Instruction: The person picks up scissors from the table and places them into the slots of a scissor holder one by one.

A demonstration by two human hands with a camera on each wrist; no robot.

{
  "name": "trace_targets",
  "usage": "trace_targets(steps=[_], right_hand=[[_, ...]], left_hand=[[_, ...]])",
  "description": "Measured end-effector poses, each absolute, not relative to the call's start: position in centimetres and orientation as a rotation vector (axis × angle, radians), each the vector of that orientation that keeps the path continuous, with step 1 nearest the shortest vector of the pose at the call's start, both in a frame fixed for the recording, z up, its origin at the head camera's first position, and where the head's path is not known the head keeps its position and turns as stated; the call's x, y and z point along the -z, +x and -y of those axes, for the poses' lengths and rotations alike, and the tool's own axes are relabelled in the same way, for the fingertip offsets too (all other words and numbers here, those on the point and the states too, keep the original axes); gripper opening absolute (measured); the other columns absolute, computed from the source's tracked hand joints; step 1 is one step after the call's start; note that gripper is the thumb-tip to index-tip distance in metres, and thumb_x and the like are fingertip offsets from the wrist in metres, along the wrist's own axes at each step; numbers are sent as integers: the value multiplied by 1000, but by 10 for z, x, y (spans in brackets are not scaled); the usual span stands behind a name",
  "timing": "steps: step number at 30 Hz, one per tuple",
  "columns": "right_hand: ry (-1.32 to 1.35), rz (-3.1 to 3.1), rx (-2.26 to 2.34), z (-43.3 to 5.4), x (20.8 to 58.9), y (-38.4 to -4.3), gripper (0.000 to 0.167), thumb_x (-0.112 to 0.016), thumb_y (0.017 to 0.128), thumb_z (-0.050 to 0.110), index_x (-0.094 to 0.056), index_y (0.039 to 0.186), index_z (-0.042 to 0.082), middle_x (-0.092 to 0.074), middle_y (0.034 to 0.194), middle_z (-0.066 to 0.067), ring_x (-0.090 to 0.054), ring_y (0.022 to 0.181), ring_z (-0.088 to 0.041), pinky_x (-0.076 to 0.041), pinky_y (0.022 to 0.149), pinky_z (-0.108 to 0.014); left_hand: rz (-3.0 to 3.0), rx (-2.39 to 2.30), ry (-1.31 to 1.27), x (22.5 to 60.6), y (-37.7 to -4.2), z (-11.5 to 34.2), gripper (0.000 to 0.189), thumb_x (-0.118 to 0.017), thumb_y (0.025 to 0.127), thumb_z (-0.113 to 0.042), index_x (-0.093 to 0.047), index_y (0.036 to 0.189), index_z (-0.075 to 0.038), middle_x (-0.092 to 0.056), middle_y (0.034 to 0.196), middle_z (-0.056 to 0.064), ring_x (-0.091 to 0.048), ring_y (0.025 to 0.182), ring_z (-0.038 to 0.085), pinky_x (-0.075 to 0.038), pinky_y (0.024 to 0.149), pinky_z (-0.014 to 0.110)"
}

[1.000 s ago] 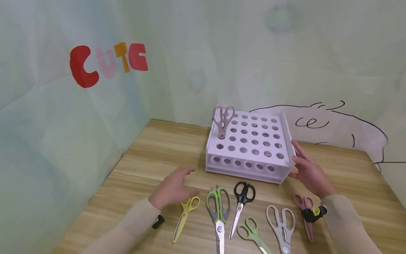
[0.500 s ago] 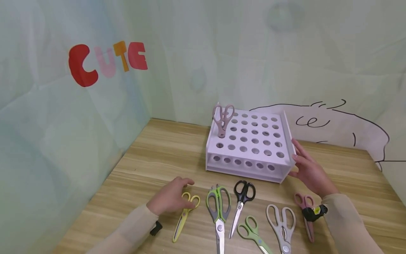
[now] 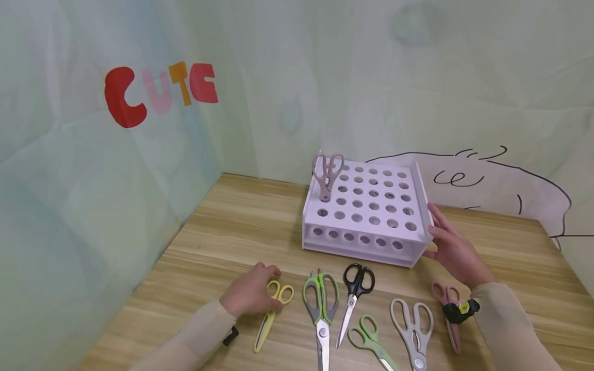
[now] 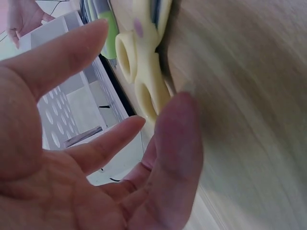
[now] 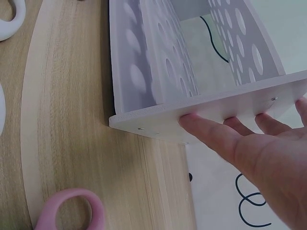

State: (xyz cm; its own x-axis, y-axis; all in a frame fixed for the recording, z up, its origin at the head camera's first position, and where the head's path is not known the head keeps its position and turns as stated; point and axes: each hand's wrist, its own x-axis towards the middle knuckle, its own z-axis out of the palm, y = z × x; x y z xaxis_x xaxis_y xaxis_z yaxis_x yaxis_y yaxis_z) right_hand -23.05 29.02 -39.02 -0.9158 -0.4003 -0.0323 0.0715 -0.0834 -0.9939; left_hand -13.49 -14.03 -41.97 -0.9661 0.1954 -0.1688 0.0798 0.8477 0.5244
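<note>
My left hand [image 3: 250, 291] is at the handles of the yellow scissors [image 3: 265, 331], which lie on the wooden table. In the left wrist view the thumb and fingers are spread apart, with the yellow handles [image 4: 151, 67] just beyond the fingertips. Fingertips of my right hand [image 3: 459, 260] rest against the right side panel of the white rack [image 3: 366, 227], a stand with rows of round holes. The right wrist view shows these fingers [image 5: 216, 136] nearly straight on the panel. Dusty-pink scissors [image 3: 325, 191] stand handles-up in a hole at the rack's left.
In front of the rack lie green-and-grey scissors [image 3: 322, 332], black-handled scissors [image 3: 355, 289], small green scissors [image 3: 371, 341] and light grey scissors [image 3: 414, 340]. Pink scissors [image 3: 452, 330] lie beside the right wrist. A printed cloth wall [image 3: 278, 77] backs the table.
My left hand has come down and closer to the yellow scissors, its fingers now beside the handles. The right hand stays against the rack.
</note>
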Motion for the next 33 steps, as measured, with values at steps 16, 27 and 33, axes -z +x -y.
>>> trace_targets(steps=[16,27,33], right_hand=[[-349,-1901,2056,-287,392,-231,63,-38,109,29,0,159,38,16,164,-8,0,146,-43,-50,93,-34],[-342,-1929,2034,-290,392,-230,63,-38,109,31,-1,159,39,13,165,-8,-3,146,-40,-49,95,-37],[-347,-1930,2034,-290,392,-231,63,-38,109,32,-1,158,40,14,165,-8,-3,146,-41,-48,96,-37]], left_hand=[[-2873,-697,244,421,-134,139,59,-91,62,-21,-67,114,-6,-57,97,5,-53,78,17,-51,68,39],[-2847,-703,168,423,-137,136,57,-91,62,-20,-64,110,-4,-56,96,6,-52,77,18,-51,71,39],[-2842,-768,186,423,-137,134,53,-91,62,-18,-63,105,-5,-55,96,6,-52,77,18,-51,71,39]])
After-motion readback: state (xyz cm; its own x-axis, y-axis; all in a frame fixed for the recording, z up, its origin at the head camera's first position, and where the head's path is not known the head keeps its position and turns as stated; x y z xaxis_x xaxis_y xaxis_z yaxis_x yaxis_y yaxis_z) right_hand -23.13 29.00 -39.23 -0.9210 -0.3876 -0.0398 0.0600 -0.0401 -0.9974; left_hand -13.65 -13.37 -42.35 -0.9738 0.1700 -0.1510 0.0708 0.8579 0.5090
